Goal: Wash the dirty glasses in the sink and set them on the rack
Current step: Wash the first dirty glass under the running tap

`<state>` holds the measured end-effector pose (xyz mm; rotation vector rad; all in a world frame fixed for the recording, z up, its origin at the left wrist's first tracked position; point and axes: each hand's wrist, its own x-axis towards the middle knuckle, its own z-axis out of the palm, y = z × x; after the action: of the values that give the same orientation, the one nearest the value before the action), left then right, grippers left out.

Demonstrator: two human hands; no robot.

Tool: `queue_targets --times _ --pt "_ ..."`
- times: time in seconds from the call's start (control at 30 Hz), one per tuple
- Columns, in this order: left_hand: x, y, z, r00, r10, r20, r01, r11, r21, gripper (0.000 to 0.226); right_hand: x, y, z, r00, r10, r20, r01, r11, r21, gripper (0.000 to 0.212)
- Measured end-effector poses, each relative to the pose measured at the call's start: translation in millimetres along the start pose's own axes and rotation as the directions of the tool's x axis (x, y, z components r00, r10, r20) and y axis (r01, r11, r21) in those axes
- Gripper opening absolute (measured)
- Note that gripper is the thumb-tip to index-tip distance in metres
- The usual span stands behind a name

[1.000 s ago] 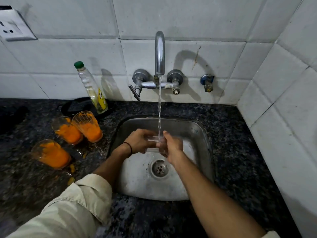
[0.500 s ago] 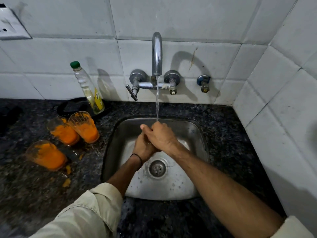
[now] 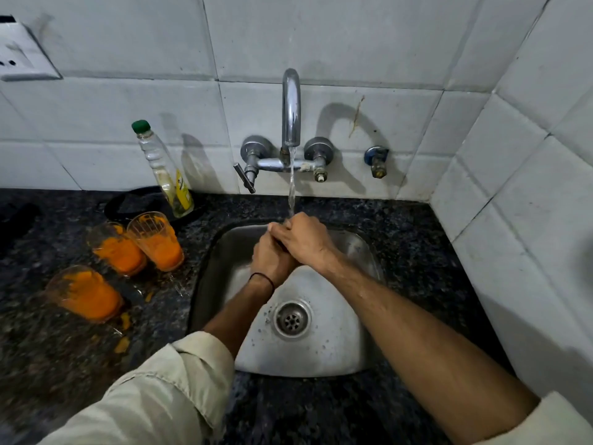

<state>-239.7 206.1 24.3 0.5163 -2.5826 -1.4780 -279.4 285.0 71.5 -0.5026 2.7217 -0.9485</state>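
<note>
Two hands joined under running tap water [image 3: 292, 187] over a steel sink [image 3: 321, 358], with three orange-smeared glasses [image 3: 157, 242] [image 3: 117, 252] [image 3: 85, 293] off to the side.
The right hand [image 3: 305, 242] lies over the left hand [image 3: 271, 258], its fingers [image 3: 279, 228] curled and pressed together. The left fingers are hidden, so I cannot tell whether anything is held. The glasses seem to stand upright on the dark surface [image 3: 417, 239] at nine o'clock from the hands, well apart. The left hand is likely the nearer one to reach them.

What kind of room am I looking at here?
Most likely a home kitchen: a steel sink set in a dark stone counter, a wall tap running, and orange-smeared glasses beside it.
</note>
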Motion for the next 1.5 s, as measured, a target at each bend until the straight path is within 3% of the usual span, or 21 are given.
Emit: queue_targets --times 0.07,0.13,0.23,0.3,0.37,0.43,0.53,0.63,0.7,0.8,0.83,0.9,0.97,1.03,1.1,1.2,1.27,1.33,1.37,1.43,1.5 --pt "2.0 -4.7 -1.3 0.986 -0.041 0.163 0.075 0.976 -0.205 0.027 1.0 1.1 -6.4 0.998 -0.061 0.026 0.064 0.992 -0.108 0.044" --pt "3.9 -13.8 -15.0 0.912 0.079 0.403 0.105 0.904 -0.415 0.033 -3.2 2.3 -23.6 0.970 -0.179 0.166 0.205 0.966 -0.157 0.043" --pt "7.7 -21.4 -28.0 0.802 0.255 0.540 0.047 0.874 -0.483 0.022 -9.4 0.7 -40.7 0.906 -0.229 0.355 0.256 0.966 -0.031 0.040" --pt "7.9 -16.2 -24.2 0.885 0.141 0.444 0.073 0.899 -0.431 0.023 -6.0 -2.2 -34.6 0.939 -0.173 0.296 0.192 0.981 -0.035 0.041" --pt "4.2 -10.4 -8.5 0.981 0.001 0.193 0.036 0.982 -0.188 0.033 0.9 -5.6 -19.3 0.984 -0.024 0.174 0.025 1.000 -0.001 0.047" --pt "-3.6 -5.2 4.1 1.000 -0.008 -0.015 0.008 1.000 -0.007 0.041 4.0 -6.6 -5.6 0.996 0.069 0.061 -0.068 0.998 -0.011 0.046" --pt "-7.2 -6.5 -3.4 0.974 -0.051 0.221 0.119 0.944 -0.308 0.031 -2.4 -3.5 -9.9 0.996 -0.069 0.065 0.080 0.979 -0.186 0.044" --pt "-7.0 -16.6 -20.5 0.874 0.147 0.462 0.082 0.894 -0.440 0.020 -13.7 -4.6 -22.2 0.953 -0.161 0.255 0.228 0.938 -0.260 0.046" --pt "-5.3 -14.7 -16.6 0.915 0.092 0.392 0.039 0.949 -0.313 0.018 -15.9 -3.6 -14.0 0.970 -0.125 0.209 0.174 0.955 -0.239 0.044" --pt "1.1 -8.4 0.4 0.999 0.052 0.007 -0.052 0.997 0.051 0.013 -15.5 -10.3 13.8 0.998 0.063 0.014 -0.063 0.998 -0.024 0.044" --pt "3.9 -9.2 2.8 0.997 0.054 -0.053 -0.051 0.997 0.055 0.013 -17.7 -13.5 21.6 0.996 0.087 -0.034 -0.087 0.996 0.016 0.042" --pt "10.3 -15.9 -1.1 0.996 0.054 -0.067 -0.057 0.998 -0.036 0.010 -23.9 -13.7 28.8 0.998 0.025 -0.063 -0.022 0.999 0.049 0.030" --pt "15.2 -27.5 -13.8 0.996 0.091 -0.002 -0.091 0.992 -0.083 0.019 -31.4 -4.6 17.4 0.986 -0.156 0.065 0.155 0.988 0.021 0.022" --pt "13.6 -33.1 -25.6 0.986 0.138 0.097 -0.129 0.987 -0.094 0.032 -30.1 15.4 -7.1 0.888 -0.336 0.313 0.405 0.895 -0.188 0.032" --pt "12.4 -32.0 -26.0 0.965 0.171 0.199 -0.155 0.983 -0.096 0.051 -14.7 29.2 -28.2 0.768 -0.356 0.533 0.622 0.616 -0.484 0.042" --pt "12.6 -20.2 -15.7 0.948 0.232 0.219 -0.234 0.972 -0.015 0.060 1.6 25.1 -28.1 0.740 -0.285 0.610 0.672 0.366 -0.644 0.032" --pt "15.9 -17.1 -13.1 0.950 0.268 0.159 -0.269 0.963 -0.013 0.048 2.4 9.4 -20.0 0.808 -0.224 0.545 0.562 0.573 -0.597 0.026" --pt "16.3 -18.7 -12.6 0.961 0.264 0.084 -0.261 0.964 -0.047 0.034 1.6 0.6 -8.2 0.905 -0.057 0.421 0.215 0.916 -0.339 0.022" --pt "14.7 -20.1 -13.1 0.966 0.254 0.042 -0.252 0.967 -0.046 0.031 -1.5 -1.1 0.5 0.938 0.004 0.347 0.047 0.989 -0.140 0.022" --pt "13.6 -23.9 -14.1 0.975 0.220 -0.018 -0.220 0.975 -0.028 0.026 -10.7 -2.1 17.7 0.985 0.017 0.173 -0.043 0.988 0.146 0.026" --pt "11.9 -30.2 -18.4 0.988 0.154 -0.006 -0.154 0.985 -0.084 0.029 -18.0 9.9 23.2 0.977 -0.179 0.113 0.168 0.981 0.099 0.032"
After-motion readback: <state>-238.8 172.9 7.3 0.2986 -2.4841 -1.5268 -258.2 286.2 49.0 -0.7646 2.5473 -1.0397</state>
